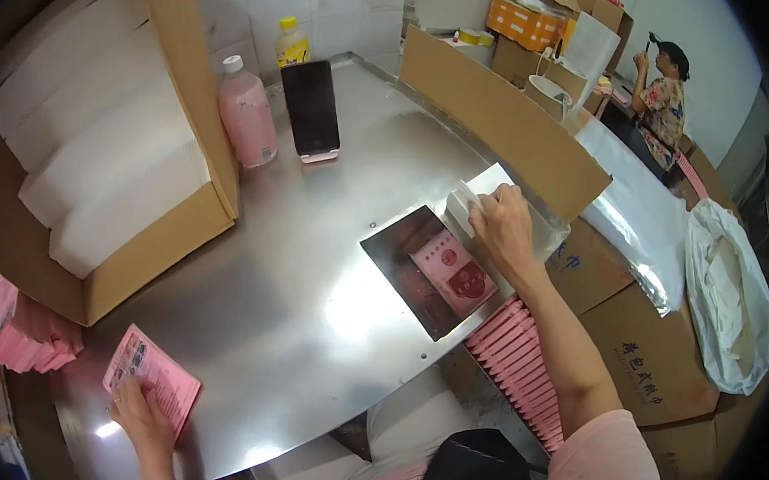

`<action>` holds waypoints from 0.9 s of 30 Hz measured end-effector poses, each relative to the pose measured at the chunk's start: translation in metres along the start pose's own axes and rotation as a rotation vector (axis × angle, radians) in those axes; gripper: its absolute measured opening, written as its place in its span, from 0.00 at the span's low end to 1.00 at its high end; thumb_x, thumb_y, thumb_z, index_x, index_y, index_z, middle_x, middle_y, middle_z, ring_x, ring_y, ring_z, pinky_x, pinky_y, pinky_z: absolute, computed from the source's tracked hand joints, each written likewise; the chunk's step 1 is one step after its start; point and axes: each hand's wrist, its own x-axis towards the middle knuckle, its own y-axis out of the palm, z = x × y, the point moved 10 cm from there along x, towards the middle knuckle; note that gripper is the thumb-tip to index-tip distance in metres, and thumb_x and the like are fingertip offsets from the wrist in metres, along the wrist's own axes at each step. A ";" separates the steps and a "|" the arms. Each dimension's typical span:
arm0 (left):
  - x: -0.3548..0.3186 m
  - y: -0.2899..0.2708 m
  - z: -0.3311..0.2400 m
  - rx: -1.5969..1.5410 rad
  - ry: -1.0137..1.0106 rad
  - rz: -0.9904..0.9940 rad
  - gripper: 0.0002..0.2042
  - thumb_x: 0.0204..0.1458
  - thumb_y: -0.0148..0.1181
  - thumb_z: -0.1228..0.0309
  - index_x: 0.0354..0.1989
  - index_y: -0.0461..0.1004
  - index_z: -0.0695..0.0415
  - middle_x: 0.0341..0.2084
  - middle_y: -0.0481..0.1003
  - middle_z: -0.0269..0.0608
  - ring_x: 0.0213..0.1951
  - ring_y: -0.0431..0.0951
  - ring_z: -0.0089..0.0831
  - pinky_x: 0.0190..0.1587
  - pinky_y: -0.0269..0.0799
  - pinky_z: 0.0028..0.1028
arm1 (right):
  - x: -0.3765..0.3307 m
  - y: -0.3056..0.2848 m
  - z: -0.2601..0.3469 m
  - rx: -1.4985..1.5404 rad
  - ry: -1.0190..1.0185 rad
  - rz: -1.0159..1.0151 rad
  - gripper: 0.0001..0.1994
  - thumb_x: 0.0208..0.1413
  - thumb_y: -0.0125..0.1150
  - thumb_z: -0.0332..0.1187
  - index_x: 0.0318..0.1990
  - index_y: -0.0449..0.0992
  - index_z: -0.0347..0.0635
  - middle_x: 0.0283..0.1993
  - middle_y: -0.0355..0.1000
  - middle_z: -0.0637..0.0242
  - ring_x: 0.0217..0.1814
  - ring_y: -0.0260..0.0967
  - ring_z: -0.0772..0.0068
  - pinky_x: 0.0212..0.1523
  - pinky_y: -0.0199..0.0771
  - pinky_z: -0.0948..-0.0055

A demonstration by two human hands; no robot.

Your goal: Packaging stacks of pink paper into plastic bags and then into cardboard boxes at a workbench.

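Left hand (144, 424), lower left: fingers pressing pink flat carton (151, 376) against worktop (297, 284); thin, light, bendy — grip by edges. Right hand (502, 225), centre right: fingers pinching white packet (460, 208), soft, light.

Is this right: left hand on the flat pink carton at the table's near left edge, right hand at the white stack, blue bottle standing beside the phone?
Not quite. The head view shows the bottle beside the phone is pink, not blue. The rest holds: left hand on the flat pink carton, right hand at the white stack.
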 end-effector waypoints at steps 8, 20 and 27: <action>-0.019 0.054 -0.263 -0.602 0.612 0.208 0.14 0.45 0.58 0.79 0.42 0.70 0.63 0.42 0.68 0.56 0.44 0.69 0.54 0.48 0.68 0.46 | -0.006 -0.013 0.031 0.181 -0.063 -0.098 0.22 0.47 0.56 0.21 0.54 0.75 0.37 0.49 0.73 0.51 0.53 0.70 0.46 0.55 0.70 0.57; -0.001 0.035 -0.257 -0.414 0.342 0.038 0.38 0.38 0.70 0.57 0.60 0.66 0.61 0.67 0.53 0.63 0.69 0.47 0.65 0.67 0.43 0.61 | -0.067 0.022 0.238 0.384 -0.564 0.501 0.16 0.45 0.60 0.31 0.43 0.77 0.38 0.38 0.73 0.58 0.43 0.72 0.54 0.65 0.55 0.38; -0.010 0.032 -0.240 -0.147 0.298 -0.003 0.26 0.47 0.63 0.56 0.56 0.73 0.51 0.59 0.63 0.56 0.53 0.63 0.54 0.49 0.58 0.45 | -0.004 -0.029 0.068 -0.075 -0.121 0.010 0.21 0.53 0.61 0.30 0.54 0.69 0.33 0.45 0.70 0.52 0.50 0.68 0.52 0.50 0.65 0.54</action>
